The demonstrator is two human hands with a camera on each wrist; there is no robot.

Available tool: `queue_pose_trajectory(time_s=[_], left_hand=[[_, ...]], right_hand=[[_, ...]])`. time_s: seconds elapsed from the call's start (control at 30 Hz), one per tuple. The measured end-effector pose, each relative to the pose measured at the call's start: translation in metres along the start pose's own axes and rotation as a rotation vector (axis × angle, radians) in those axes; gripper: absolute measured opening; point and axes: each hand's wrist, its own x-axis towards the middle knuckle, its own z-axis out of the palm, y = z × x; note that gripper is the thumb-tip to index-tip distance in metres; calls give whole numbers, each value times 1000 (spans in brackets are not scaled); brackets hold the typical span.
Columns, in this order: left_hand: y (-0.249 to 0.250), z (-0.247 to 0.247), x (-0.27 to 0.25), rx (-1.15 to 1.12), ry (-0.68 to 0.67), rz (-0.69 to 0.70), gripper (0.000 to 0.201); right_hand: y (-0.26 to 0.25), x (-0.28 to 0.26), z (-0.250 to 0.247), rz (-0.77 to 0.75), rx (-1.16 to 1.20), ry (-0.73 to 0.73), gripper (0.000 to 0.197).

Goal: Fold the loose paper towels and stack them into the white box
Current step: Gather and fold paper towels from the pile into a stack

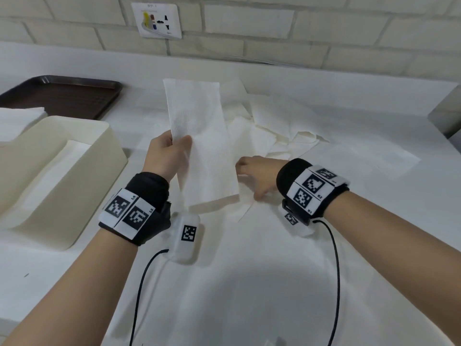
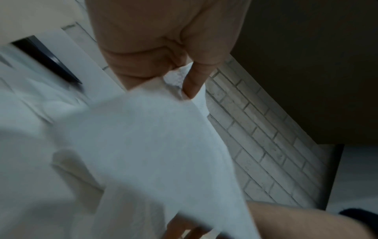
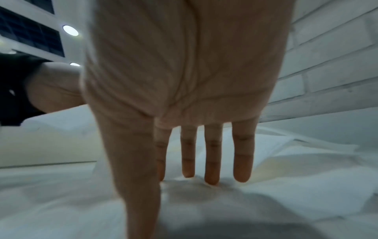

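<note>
Left hand (image 1: 166,152) grip pinches the folded towel strip (image 1: 199,136) at its left edge, mid-length; long axis runs near-to-far, lifted off the worktop (image 1: 274,283). White box (image 1: 62,171) lies directly left of that grip, nearest the left hand. Right hand (image 1: 259,173), fingers straight, presses loose towels (image 1: 294,126) on the right.

One long white embossed paper towel strip (image 1: 199,136), folded narrow, held upright off the bench, pinched at its left edge; its lower end hangs just above the sheets below. Loose white paper towels (image 1: 282,126) lie crumpled and overlapping behind and to the right, flat sheets spread nearer. Cream-white rectangular plastic box (image 1: 74,176) sits at left, open top, a folded white towel (image 1: 62,166) lying inside.
</note>
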Motion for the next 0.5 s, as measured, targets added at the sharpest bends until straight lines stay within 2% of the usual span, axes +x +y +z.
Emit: queue_pose_trajectory(time_s=[0.13,0.23,0.3,0.4,0.5], left_hand=[[0,-4,0,-6,9,-10,20],[3,-9,2,-28,26,-5,20],[5,-12,4,-37,41,1,20],[5,-14,6,-62,61,8,22],[3,-18,8,-42,68,19,19]], right_hand=[[-6,0,0,-4,-127,89,59],[-10,-1,1,-35,-302,104,56],[-9,0,0,-49,-339,139,56],[-4,4,-3,-57,-248,240,40],[6,7,-6,55,56,367,35]])
